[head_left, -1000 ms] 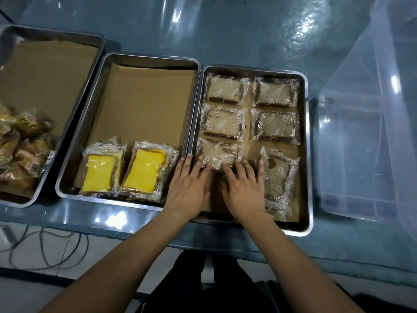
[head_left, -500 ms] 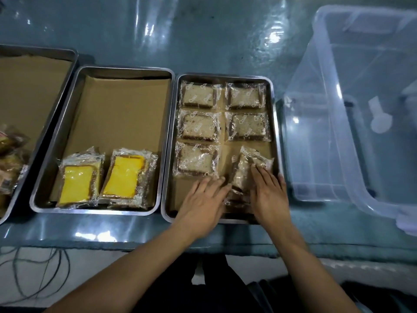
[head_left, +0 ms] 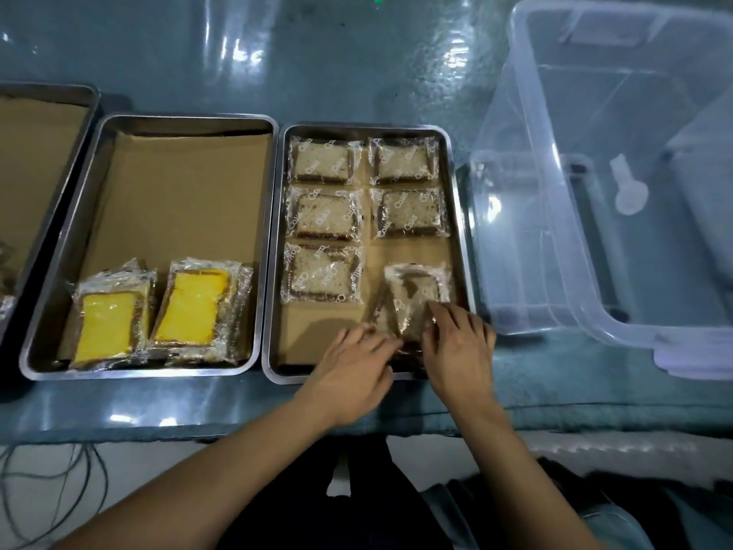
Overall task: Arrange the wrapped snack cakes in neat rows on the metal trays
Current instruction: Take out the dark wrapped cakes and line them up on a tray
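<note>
The right metal tray holds several wrapped brown cakes in two columns; the third one in the left column lies flat. A loose wrapped brown cake sits tilted at the tray's near right corner. My right hand pinches its near right edge, and my left hand touches its near left edge, fingers curled. Another wrapper seems to lie under the hands, mostly hidden. The middle tray holds two wrapped yellow cakes along its near edge.
A third tray with brown paper lies at the far left, partly out of view. A large clear plastic bin stands close to the right tray's right side. The table's near edge runs just below the trays; cables hang at lower left.
Both hands slid right from the left-column cake to the loose cake at the near right corner and closed on its edges. The cake now lies more tilted. The camera view shifted right.
</note>
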`<state>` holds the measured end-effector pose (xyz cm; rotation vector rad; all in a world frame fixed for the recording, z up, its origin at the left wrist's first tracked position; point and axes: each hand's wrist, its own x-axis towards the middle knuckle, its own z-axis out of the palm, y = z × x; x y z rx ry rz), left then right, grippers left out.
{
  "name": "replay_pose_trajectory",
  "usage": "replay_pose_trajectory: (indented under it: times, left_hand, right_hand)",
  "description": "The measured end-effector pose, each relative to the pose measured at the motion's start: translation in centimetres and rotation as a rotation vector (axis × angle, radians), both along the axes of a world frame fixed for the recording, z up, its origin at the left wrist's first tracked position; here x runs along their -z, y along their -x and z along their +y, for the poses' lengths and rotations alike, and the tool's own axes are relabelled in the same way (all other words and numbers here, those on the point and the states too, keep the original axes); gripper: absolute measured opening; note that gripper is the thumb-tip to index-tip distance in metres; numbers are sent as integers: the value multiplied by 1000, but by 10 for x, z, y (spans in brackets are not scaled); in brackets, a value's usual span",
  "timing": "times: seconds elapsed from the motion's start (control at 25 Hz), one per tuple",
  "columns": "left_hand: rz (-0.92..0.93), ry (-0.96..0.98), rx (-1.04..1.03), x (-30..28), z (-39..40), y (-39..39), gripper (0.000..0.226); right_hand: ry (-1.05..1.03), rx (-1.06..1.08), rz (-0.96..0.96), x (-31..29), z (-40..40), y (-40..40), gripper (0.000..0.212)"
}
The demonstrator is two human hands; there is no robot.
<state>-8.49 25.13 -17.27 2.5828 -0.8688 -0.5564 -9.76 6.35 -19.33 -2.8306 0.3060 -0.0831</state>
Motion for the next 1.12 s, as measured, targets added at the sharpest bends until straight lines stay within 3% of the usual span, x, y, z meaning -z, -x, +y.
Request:
replay_pose_trajectory:
  times: [0.16,0.36,0.56,0.84,1.12]
  left_hand:
    - [55,64,161,4,-13,19,34]
    - [41,109,-226,-6,5,-16,52]
    - [143,-9,-230,-9,-2,-51,66]
    - [471,285,-445,3,2,-19,50]
    - [281,157,-539,-12,40,22,48]
  right_hand:
    - [26,-55,17,-2,-4,-14,46]
    - [-28,172,43,-12,1,4,44]
    - [-159,176,149,-8,8,16,42]
    - [-254,70,33,-12,12,11,49]
    - [-305,-103,21,-11,39,1,46]
